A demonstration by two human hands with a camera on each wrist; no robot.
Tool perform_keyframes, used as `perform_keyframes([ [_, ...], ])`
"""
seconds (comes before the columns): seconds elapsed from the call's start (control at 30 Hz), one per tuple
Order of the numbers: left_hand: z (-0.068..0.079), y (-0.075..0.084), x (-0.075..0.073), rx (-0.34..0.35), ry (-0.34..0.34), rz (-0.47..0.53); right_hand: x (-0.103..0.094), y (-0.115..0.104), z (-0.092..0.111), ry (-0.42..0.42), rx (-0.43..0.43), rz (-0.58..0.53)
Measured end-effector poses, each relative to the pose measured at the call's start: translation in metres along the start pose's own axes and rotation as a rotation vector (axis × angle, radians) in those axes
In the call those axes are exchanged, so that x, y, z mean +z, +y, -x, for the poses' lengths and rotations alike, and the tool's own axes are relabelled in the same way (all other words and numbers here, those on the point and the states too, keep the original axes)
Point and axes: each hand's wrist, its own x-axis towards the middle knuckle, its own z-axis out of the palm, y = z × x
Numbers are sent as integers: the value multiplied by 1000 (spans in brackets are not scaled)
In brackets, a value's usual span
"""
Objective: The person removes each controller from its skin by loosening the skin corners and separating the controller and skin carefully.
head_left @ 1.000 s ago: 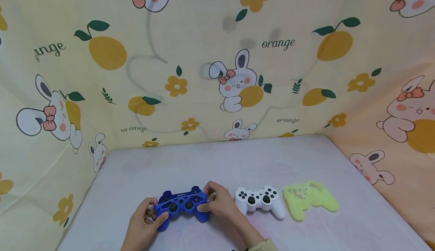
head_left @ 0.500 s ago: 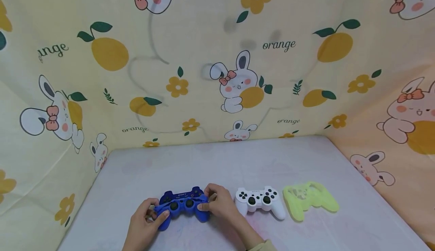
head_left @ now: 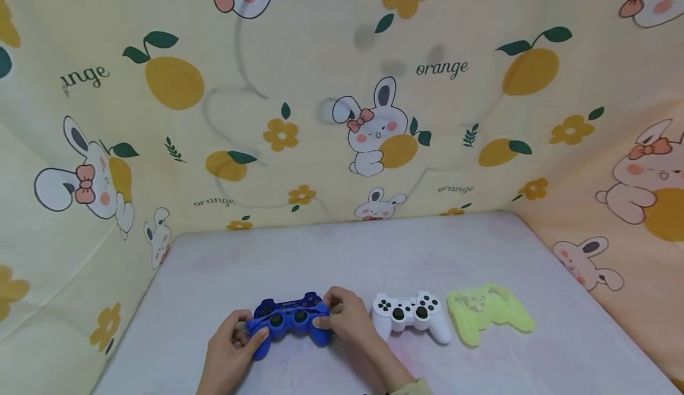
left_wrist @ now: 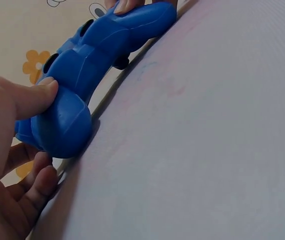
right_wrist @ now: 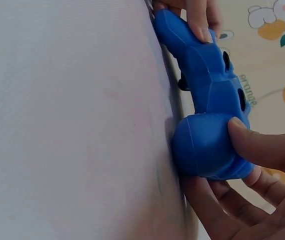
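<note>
A dark blue game controller sits low in the middle of the head view, partly covered by a brighter blue rubbery sleeve. The sleeve's far edge is bunched across the controller, leaving its back strip bare. My left hand pinches the left end, thumb on top of the grip and fingers behind. At the right end my right hand pinches the sleeve the same way. Both wrist views show the sleeve's smooth handle under a thumb, close to the table; the controller's far side is hidden there.
A white game controller lies just right of my right hand. Beyond it is a yellow-green controller sleeve, lying flat. Printed cloth walls enclose the pale table at the back and both sides.
The sleeve's far edge has slid toward me, baring more of the dark blue controller's back part. Both hands keep their hold at the two ends. The head view has shifted slightly.
</note>
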Motion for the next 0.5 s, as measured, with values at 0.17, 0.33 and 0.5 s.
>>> perform_keyframes([
  [0.17, 0, 1, -1, -30, 9, 17, 1, -1, -1, 14, 6, 12],
  [0.33, 0, 2, -1, -44, 1, 40, 3, -1, 1, 46, 16, 18],
  [0.5, 1, 2, -1, -39, -10, 38, 4, 0, 3, 75, 17, 2],
])
